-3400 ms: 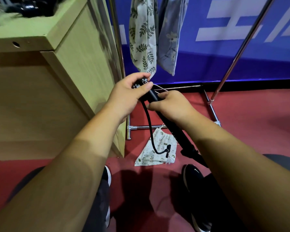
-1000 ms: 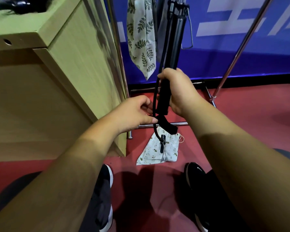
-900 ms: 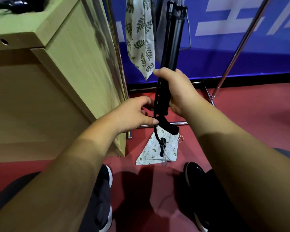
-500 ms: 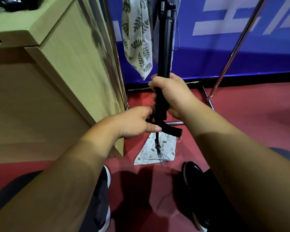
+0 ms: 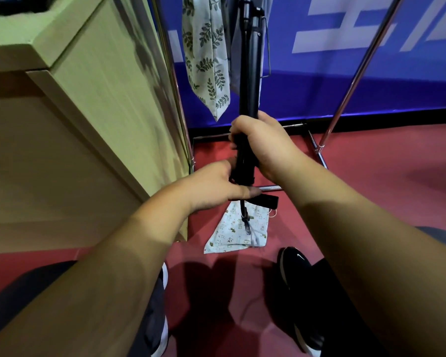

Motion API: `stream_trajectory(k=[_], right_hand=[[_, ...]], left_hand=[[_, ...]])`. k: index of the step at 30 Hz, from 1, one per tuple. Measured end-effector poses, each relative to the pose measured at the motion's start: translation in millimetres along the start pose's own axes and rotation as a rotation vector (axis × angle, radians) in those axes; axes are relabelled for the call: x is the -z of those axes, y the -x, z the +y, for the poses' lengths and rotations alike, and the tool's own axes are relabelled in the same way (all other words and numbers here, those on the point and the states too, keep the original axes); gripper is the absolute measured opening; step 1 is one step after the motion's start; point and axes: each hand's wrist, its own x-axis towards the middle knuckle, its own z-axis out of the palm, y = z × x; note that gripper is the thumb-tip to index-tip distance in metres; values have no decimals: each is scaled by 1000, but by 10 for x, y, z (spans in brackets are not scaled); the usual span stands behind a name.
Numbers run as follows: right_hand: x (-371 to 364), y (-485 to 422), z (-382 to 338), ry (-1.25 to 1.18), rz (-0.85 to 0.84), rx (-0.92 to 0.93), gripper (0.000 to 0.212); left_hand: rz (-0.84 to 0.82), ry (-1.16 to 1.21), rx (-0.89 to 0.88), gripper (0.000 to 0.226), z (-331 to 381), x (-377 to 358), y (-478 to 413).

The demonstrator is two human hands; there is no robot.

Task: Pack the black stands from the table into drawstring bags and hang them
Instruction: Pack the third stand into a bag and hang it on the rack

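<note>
Black stand (image 5: 250,73) is held upright: your right hand (image 5: 264,145) is clenched round its shaft and your left hand (image 5: 215,186) grips its lower end directly beneath. A small printed drawstring bag (image 5: 238,231) lies flat on the red floor (image 5: 371,202) below it, beside the corner of the desk (image 5: 101,124); a leaf-print bag (image 5: 207,60) hangs behind.

Cropped white characters (image 5: 327,41) on the blue banner (image 5: 345,86) seem unreadable.

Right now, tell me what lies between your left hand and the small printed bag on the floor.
Head view: below the left hand, the lever and dangling strap of the black stand hang over the bag.
</note>
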Motion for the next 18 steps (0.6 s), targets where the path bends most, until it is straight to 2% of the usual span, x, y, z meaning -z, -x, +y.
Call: stream_trajectory(k=[1,4,6,9,10,13,15,18], right_hand=[[12,-16,0,108,18,25,11],[61,-27,30,561,98,77,41],[107,-27,85,697,105,28,64],[227,114,97,892,-49,-83,51],[278,123,113,954,-61,-41,44],[438,113,160,1025,-4,244,15],[535,117,192,1120,-62,395,37],[607,167,285,1383,-204,335,66]], left_hand=[[38,0,9,37,4,-11,-13],[129,-91,66,42,-27,-17,-57],[174,-194,128,40,-74,0,-94],[215,-406,211,38,-163,-6,-151],[213,-471,231,37,-189,-25,-167],[194,-669,248,35,-215,-114,-190],[165,-807,237,33,-229,-206,-221],[76,-939,251,31,-266,-388,-282]])
